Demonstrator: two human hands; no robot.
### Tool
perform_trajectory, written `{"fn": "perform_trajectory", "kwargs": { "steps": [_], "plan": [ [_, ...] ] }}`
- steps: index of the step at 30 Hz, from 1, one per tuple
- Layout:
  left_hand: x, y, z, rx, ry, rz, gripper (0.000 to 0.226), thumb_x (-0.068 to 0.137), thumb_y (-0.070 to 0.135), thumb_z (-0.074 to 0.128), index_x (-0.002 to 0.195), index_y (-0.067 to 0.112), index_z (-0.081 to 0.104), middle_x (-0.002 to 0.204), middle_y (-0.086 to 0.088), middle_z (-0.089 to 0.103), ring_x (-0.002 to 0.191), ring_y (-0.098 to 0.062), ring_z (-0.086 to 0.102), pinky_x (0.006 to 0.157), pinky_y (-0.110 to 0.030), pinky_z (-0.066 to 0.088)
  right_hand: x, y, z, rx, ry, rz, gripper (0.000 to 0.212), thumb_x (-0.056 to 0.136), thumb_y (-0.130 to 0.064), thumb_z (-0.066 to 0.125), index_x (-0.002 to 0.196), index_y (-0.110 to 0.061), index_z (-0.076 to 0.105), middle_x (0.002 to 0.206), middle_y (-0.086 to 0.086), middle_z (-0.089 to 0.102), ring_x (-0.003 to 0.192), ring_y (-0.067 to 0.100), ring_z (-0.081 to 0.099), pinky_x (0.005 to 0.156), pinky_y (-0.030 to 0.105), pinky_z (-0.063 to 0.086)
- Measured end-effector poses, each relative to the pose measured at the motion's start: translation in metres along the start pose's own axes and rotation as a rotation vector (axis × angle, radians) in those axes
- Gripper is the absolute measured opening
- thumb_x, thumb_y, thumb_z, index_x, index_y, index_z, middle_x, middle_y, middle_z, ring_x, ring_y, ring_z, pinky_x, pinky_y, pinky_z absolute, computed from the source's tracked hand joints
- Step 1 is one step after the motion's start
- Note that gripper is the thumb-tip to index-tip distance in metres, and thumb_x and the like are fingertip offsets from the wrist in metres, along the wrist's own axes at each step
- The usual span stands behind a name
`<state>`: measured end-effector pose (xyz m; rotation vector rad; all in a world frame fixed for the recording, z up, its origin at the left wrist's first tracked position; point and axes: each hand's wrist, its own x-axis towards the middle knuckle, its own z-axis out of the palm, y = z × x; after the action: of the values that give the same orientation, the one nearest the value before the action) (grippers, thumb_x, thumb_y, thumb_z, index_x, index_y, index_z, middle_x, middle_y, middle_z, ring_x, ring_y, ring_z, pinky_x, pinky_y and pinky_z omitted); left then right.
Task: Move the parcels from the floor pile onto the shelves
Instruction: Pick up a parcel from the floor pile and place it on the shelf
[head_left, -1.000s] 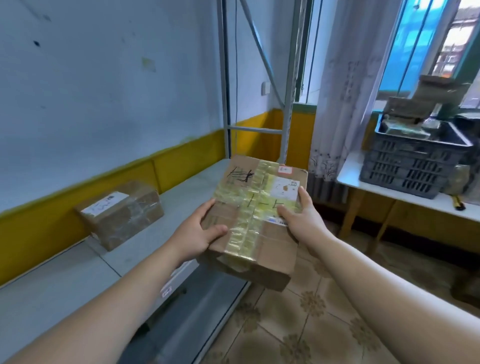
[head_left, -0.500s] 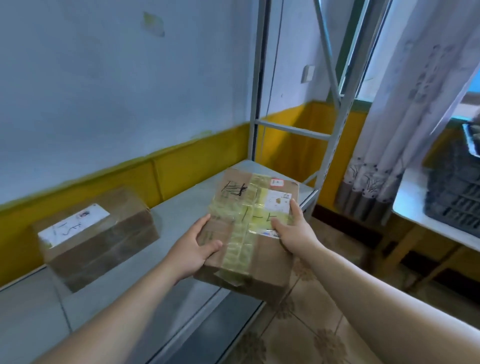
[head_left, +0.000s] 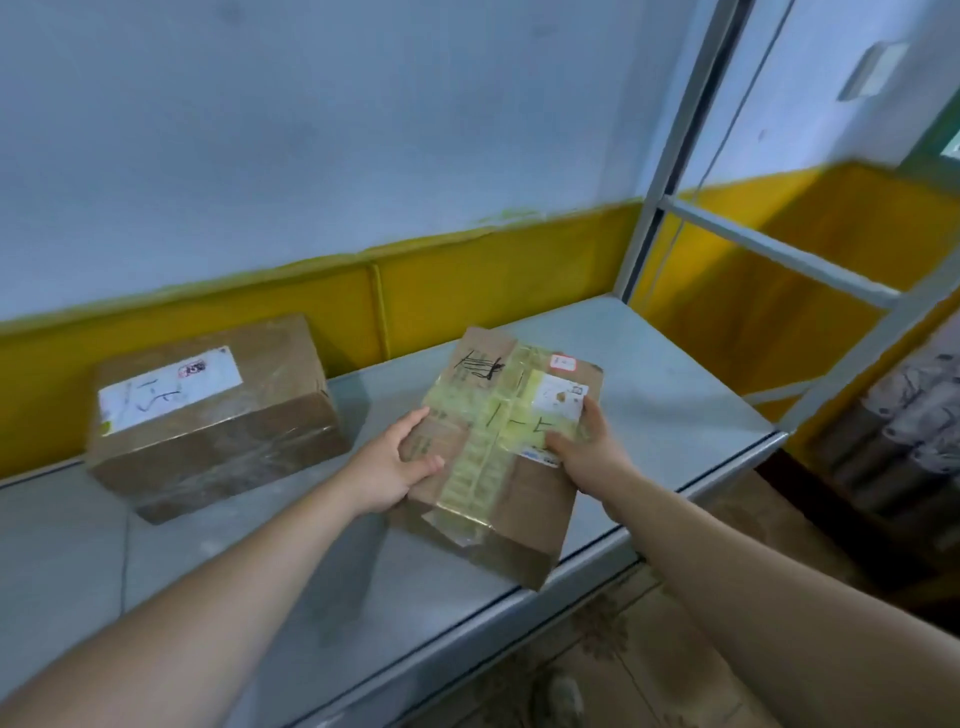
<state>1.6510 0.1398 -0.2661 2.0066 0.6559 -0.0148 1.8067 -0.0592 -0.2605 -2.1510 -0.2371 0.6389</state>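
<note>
I hold a flat brown cardboard parcel, crossed with yellowish tape and bearing a white label, over the grey shelf. My left hand grips its left edge, thumb on top. My right hand grips its right side, thumb on the tape. The parcel's near corner hangs just past the shelf's front edge; whether its far end touches the shelf I cannot tell. A second, taller brown parcel with a white label stands on the shelf to the left, apart from the one I hold.
The shelf backs onto a wall painted white above and yellow below. A grey metal upright with cross braces stands at the shelf's right end. Patterned floor tiles lie below the front edge, and a curtain hangs at far right.
Both hands have carried the parcel from over the floor leftward and forward to above the shelf. My view has swung left, so the other parcel now sits nearer the centre.
</note>
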Motion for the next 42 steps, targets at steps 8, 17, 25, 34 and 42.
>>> {"fn": "perform_trajectory", "kwargs": {
  "steps": [8, 17, 25, 34, 42],
  "plan": [
    [0.038, 0.025, 0.015, 0.241, 0.179, -0.095, 0.063, 0.089, 0.036, 0.067, 0.146, 0.029, 0.040, 0.151, -0.002, 0.038, 0.135, -0.017, 0.040, 0.106, -0.024, 0.031, 0.083, -0.020, -0.042, -0.640, -0.054, -0.348, 0.078, 0.089, -0.058, 0.056, 0.153, -0.034, 0.020, 0.163, 0.007, 0.005, 0.150, 0.030, 0.005, 0.119, 0.046, 0.015],
    [0.005, 0.046, 0.061, 0.614, 0.329, -0.200, 0.078, 0.081, 0.068, 0.029, 0.147, 0.028, 0.037, 0.161, -0.003, 0.015, 0.149, -0.024, 0.004, 0.120, -0.040, 0.010, 0.131, -0.049, -0.054, -1.094, -0.237, -0.594, 0.083, 0.083, -0.082, 0.031, 0.154, -0.046, 0.009, 0.166, 0.000, -0.001, 0.148, 0.033, 0.012, 0.117, 0.048, 0.013],
    [0.005, 0.050, 0.055, 0.621, 0.238, -0.180, 0.136, 0.043, 0.101, -0.007, 0.153, 0.026, 0.022, 0.163, -0.001, 0.003, 0.149, -0.019, -0.004, 0.120, -0.039, 0.008, 0.106, -0.043, -0.047, -1.139, -0.138, -0.432, 0.076, 0.092, -0.073, 0.016, 0.157, -0.034, 0.006, 0.164, 0.011, 0.005, 0.142, 0.041, 0.022, 0.111, 0.052, 0.024],
    [0.011, 0.046, 0.041, 0.819, 0.077, -0.156, 0.080, 0.089, 0.073, 0.026, 0.155, 0.032, 0.003, 0.162, 0.002, -0.015, 0.148, -0.019, -0.016, 0.120, -0.046, 0.002, 0.079, -0.036, -0.045, -1.146, -0.123, -0.521, 0.080, 0.092, -0.073, 0.021, 0.156, -0.023, 0.016, 0.165, 0.009, -0.001, 0.149, 0.038, -0.003, 0.118, 0.056, 0.006],
    [0.003, 0.015, -0.045, 0.884, 0.370, -0.289, 0.071, 0.094, 0.063, 0.033, 0.154, 0.030, 0.012, 0.163, -0.001, -0.006, 0.149, -0.023, -0.013, 0.118, -0.051, 0.001, 0.061, -0.031, -0.003, -1.124, -0.250, -0.623, 0.086, 0.084, -0.083, 0.017, 0.155, -0.040, -0.007, 0.165, 0.002, -0.013, 0.149, 0.036, -0.015, 0.117, 0.061, -0.009]
  ]
}}
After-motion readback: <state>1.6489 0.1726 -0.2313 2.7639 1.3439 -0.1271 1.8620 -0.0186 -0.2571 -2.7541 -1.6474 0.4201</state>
